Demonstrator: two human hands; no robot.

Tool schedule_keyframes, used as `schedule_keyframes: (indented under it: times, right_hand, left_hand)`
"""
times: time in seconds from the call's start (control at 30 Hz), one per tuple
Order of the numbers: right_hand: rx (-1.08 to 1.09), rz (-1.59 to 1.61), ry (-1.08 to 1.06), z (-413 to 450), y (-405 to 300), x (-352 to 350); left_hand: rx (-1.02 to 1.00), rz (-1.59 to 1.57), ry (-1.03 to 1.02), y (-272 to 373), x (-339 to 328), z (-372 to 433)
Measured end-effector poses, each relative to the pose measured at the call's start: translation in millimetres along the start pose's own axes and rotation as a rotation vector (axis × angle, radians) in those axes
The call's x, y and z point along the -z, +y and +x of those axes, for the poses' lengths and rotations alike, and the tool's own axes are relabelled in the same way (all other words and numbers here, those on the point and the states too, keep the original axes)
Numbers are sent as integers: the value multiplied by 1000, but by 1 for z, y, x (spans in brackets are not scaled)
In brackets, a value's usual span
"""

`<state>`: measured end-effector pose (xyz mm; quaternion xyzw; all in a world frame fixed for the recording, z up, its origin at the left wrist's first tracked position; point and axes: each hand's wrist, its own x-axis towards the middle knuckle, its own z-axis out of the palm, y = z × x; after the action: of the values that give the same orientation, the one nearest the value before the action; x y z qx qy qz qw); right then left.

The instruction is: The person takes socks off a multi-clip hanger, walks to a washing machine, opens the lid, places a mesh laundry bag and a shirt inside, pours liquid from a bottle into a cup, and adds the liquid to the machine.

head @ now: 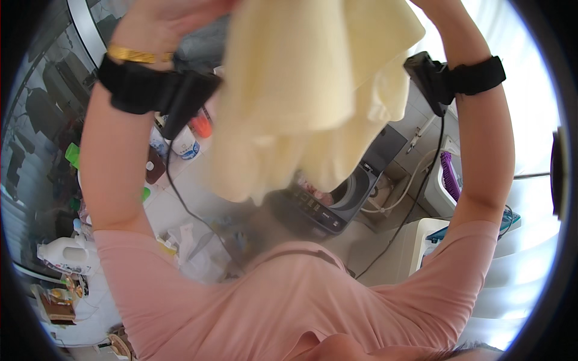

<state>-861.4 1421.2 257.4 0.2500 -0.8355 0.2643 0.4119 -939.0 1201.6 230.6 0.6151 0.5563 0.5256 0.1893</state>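
A pale yellow cloth garment point(293, 81) hangs in loose folds before me, blurred, its top cut off by the upper edge of the picture. Partly in view at the upper left is my left hand point(180, 16), raised beside the garment; its fingers run out of the frame, so their grip is hidden. My right hand is out of view above the top edge, with only its raised wrist showing right of the cloth. Below the garment stands a dark top-loading washing machine point(325, 216) with its lid point(386, 144) up and some pinkish laundry point(316, 192) at its opening.
A white detergent jug point(67, 255) and a white tub point(185, 143) stand on the left. White plastic bags point(194, 248) lie below them. To the right are a purple brush-like item point(449, 176) and a cream bin point(415, 252). Black cables hang from both wrist straps.
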Motion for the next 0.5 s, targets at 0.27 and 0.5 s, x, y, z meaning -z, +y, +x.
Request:
schedule_keyframes:
  times: [0.27,0.5]
  right_hand:
    - [20,218,215,-15,0,13]
    - [-342,-154,-209,-67,-50,-23]
  left_hand:
    - [-107,15,506,-16,-27,39]
    - [-239,-82,636,-9,-31,27]
